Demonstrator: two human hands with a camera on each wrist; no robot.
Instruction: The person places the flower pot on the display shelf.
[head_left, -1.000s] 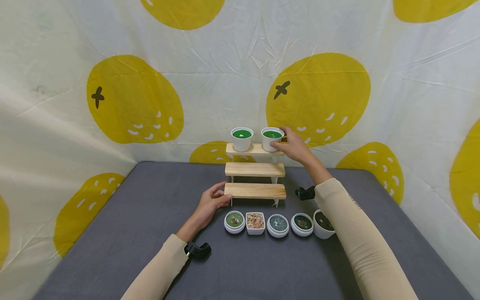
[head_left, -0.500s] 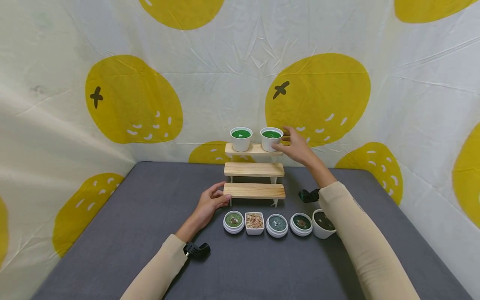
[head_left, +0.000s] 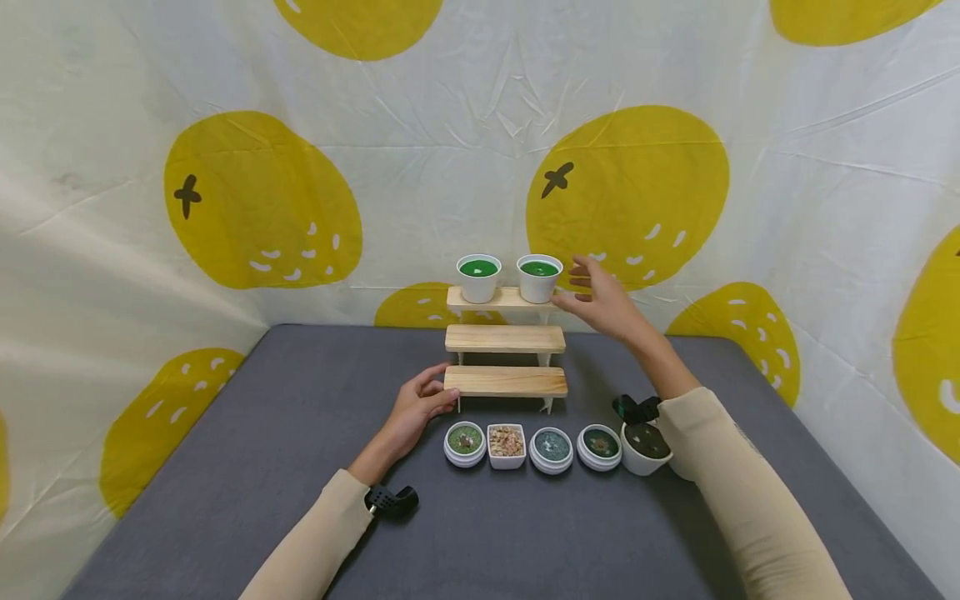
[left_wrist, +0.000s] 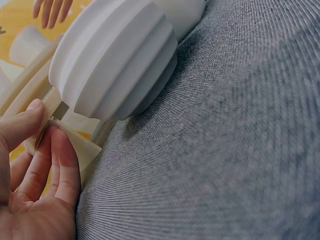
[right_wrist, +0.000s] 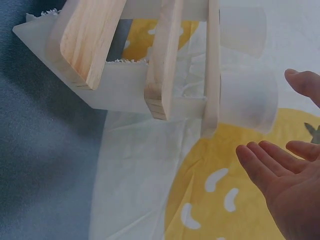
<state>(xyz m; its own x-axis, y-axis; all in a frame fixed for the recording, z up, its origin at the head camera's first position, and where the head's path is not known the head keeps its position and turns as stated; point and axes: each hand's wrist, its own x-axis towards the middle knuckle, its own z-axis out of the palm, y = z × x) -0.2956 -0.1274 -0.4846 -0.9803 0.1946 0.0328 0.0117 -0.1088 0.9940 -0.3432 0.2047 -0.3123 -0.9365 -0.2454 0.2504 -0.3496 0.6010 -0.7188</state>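
Observation:
A three-step wooden display stand (head_left: 506, 381) stands on the grey table. My left hand (head_left: 408, 412) pinches the left end of its lowest step, thumb on top and fingers beneath in the left wrist view. Two white cups with green tops, the left cup (head_left: 478, 289) and the right cup (head_left: 537, 290), sit upright on the top step. Just right of the right cup is my right hand (head_left: 603, 307), fingers spread and holding nothing. From the right wrist, a gap shows between that hand (right_wrist: 287, 185) and the nearer cup (right_wrist: 247, 97).
Before the stand runs a row: a green-speckled pot (head_left: 465, 442), a square dish (head_left: 506, 446) of nut-like bits, a blue-grey pot (head_left: 551, 450), a dark green pot (head_left: 600, 447) and a dark-filled cup (head_left: 643, 454). My right sleeve partly covers another white container. A patterned cloth hangs behind.
My right hand has let go of the right cup and drawn back to the right, its fingers opening. The left hand still holds the stand. Both cups stay on the top step.

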